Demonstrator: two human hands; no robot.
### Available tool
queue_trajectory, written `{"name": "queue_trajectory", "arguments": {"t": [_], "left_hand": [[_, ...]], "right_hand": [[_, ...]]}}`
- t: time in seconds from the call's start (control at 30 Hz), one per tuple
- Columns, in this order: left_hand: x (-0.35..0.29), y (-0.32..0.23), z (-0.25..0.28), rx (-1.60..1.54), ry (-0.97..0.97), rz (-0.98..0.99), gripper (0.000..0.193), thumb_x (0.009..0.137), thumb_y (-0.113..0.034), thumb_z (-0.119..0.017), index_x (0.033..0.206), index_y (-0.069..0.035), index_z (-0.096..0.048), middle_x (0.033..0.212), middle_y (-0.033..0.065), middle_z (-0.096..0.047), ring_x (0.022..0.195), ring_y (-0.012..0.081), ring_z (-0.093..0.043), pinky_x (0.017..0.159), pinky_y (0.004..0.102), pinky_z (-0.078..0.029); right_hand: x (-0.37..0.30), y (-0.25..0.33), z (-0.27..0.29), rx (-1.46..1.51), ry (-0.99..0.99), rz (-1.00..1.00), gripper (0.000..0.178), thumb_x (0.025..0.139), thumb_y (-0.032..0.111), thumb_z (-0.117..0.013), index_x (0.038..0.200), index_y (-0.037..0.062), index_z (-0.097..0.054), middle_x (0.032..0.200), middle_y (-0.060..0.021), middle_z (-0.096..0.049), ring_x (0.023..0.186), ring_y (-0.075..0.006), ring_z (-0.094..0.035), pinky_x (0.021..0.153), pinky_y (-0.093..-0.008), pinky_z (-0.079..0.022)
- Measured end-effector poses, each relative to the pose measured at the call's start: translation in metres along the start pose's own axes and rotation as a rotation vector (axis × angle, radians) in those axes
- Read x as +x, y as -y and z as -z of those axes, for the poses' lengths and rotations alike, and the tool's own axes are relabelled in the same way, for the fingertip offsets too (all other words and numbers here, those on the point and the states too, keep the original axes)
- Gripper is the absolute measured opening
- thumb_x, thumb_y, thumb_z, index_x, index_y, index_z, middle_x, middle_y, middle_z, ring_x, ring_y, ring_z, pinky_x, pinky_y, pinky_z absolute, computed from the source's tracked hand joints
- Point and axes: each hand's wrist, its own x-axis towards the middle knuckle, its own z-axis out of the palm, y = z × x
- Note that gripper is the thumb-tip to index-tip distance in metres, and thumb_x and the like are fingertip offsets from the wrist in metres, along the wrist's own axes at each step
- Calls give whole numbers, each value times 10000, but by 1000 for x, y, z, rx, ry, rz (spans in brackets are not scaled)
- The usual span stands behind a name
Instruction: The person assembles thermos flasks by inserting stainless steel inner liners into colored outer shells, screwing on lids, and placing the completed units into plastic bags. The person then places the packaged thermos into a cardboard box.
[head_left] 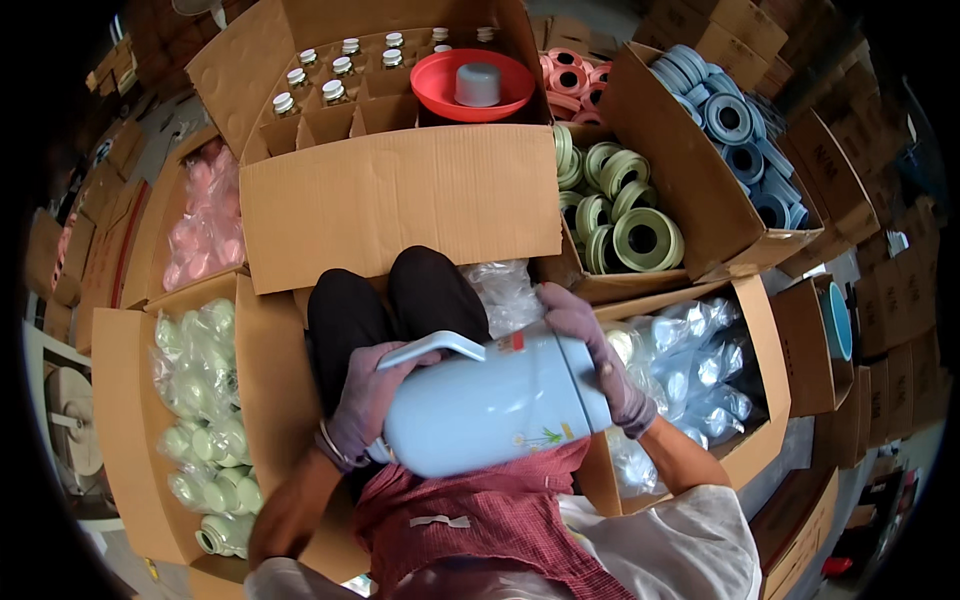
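Head view.
Pale-blue jug (480, 415), one: on its side above the lap, over the red checked apron (470, 510).
Left hand (360, 405), gloved: grasping the handle end.
Right hand (592, 345), gloved: clasping the banded opposite end; the two-ended hold presumably steadies the round body.
Bagged green parts (205, 385), left; bagged blue parts (695, 375), right: boxed alongside, apparently for easy reach.
Red bowl (432, 90), bearing a grey cup (478, 86): atop the divided carton (400, 195), seemingly using it as a stand.

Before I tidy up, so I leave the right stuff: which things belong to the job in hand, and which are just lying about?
Likely job things: blue jug, held; blue rings; bagged blue parts.
Likely just lying about: green rings; pink rings; bagged green parts.
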Motion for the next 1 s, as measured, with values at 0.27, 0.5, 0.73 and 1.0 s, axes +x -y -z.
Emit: {"name": "queue_trajectory", "arguments": {"t": [0.27,0.5,0.73,1.0], "left_hand": [[0,2,11,293,-55,-462,219,801,-82,-643,995,14,-673,985,167,-693,923,301,-683,884,381,-528],[-1,-2,4,36,-123,-198,234,794,-89,-625,1005,6,-654,948,175,-684,883,305,-684,820,350,-528],[9,-37,-2,567,-87,-797,132,771,-83,-630,890,-49,-676,974,117,-702,1004,282,-664,995,454,-467],[-12,-18,12,361,-51,-339,229,868,-175,-608,1035,-23,-646,812,135,-665,730,297,-650,704,351,-508]], "right_hand": [[17,12,-7,128,-68,-292,751,962,616,-331,1445,41,-357,1417,-178,-416,1269,-255,-438,1084,-377,-323],[39,46,-3,143,111,72,779,843,477,-610,1462,84,-346,1453,-179,-353,1339,-299,-365,1123,-410,-272],[3,-41,-17,826,-363,-642,555,998,434,-417,1411,65,-410,1302,-115,-511,1191,-210,-517,1018,-330,-420],[57,65,14,-164,474,450,1201,622,769,-681,1499,38,-308,1555,-266,-171,1449,-418,-160,1162,-502,-139]]}}
